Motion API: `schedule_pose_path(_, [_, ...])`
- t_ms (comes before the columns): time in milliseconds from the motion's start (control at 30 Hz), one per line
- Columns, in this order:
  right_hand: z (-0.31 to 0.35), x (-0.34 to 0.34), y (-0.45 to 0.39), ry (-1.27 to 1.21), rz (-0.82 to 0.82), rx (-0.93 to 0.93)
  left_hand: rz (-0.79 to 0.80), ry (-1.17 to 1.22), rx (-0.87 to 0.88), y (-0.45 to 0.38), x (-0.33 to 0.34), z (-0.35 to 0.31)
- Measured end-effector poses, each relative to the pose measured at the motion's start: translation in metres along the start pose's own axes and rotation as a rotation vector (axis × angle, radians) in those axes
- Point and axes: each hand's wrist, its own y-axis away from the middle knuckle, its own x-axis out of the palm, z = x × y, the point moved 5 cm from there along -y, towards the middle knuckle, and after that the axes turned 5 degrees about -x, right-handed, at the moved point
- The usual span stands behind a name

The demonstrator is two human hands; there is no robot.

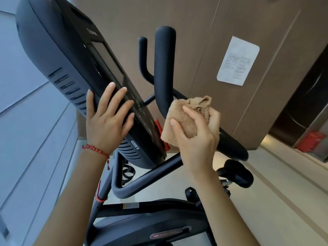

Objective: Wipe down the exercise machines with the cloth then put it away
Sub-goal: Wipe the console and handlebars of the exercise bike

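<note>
head view, tilted. the left hand (106,119), a red beaded bracelet (96,150) on its wrist, lies flat with fingers straight and spread against the lower part of the black console (71,64) of an exercise machine; the thumb wraps the console's rear edge and the fingertips reach the front panel beside the dark screen (108,63). nothing is held in this hand. the right hand (195,137) grips a bunched tan cloth (184,119), fingers and thumb curled round it; the cloth sits just to the right of the console's lower edge, in front of the thick black handlebar (164,68), and whether it touches either cannot be told. a thinner handlebar (142,57) rises behind the thick one. a red tab (158,126) shows at the console's lower right edge, partly covered by the cloth. below, the machine's black frame tube (150,176) and a black saddle (237,172) are visible. a white printed notice (237,61) is fixed to the brown wall panel (213,23) behind; its text is too small to read.
</note>
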Motion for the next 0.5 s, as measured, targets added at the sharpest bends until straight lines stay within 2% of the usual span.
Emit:
schedule_pose_path(167, [-0.010,0.000,0.004,0.012,0.106,0.039,-0.010,0.020,0.006,0.000,0.000,0.002])
schedule_pose_path(233, [-0.022,-0.015,0.006,-0.005,0.120,0.146,-0.011,0.021,0.001,0.000,0.000,0.002])
schedule_pose_path(367, [-0.029,-0.015,-0.016,-0.190,0.156,0.362,-0.018,0.015,-0.017,0.000,0.000,0.000])
schedule_pose_path(500, [-0.020,0.006,-0.035,-0.217,0.323,0.309,-0.011,-0.001,-0.010,0.000,-0.001,0.000])
